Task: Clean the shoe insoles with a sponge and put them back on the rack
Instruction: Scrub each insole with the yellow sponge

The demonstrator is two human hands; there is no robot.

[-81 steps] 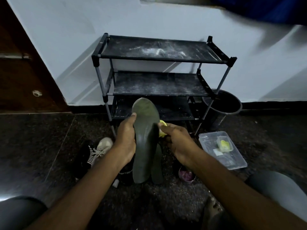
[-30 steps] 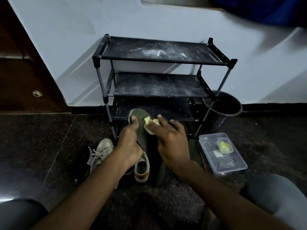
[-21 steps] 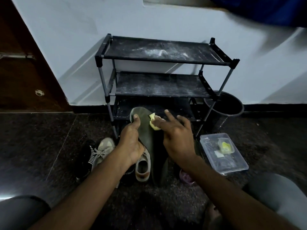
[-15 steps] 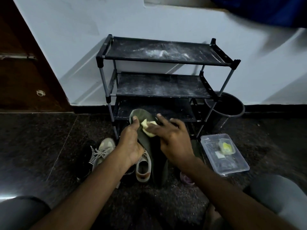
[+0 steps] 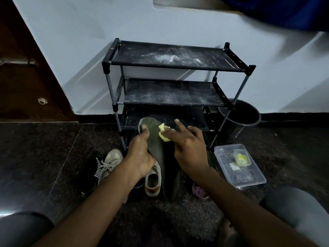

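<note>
– On dark stone flooring before a three-tier shoe rack (image 5: 170,93), its shelves streaked white with dust: what is the person doing?

– Scrubbing a dark green insole (image 5: 155,147). It is held rounded end up, over a grey sneaker (image 5: 152,180) and low in front of the rack's bottom shelf. A second insole (image 5: 175,177) leans just beside it, and neither is on the rack yet.

– And the hands?

– The left hand (image 5: 140,155) grips the insole's edge, thumb flat on the upper face, fingers curled out of sight behind. The right hand (image 5: 188,150) presses a small yellow sponge (image 5: 162,134) to the upper end with the thumb. Its fingers are straight and fanned apart.

– How should the stroke go?

– By my reading, in short passes from the top down toward the heel. The left hand should back the thin sole directly behind the sponge so it does not buckle. A thumb alone covers little, so laying the fingers flat over the sponge would likely spread the pressure. The lower half sits partly under the left palm, so that grip probably has to shift before the sponge can reach it.
</note>
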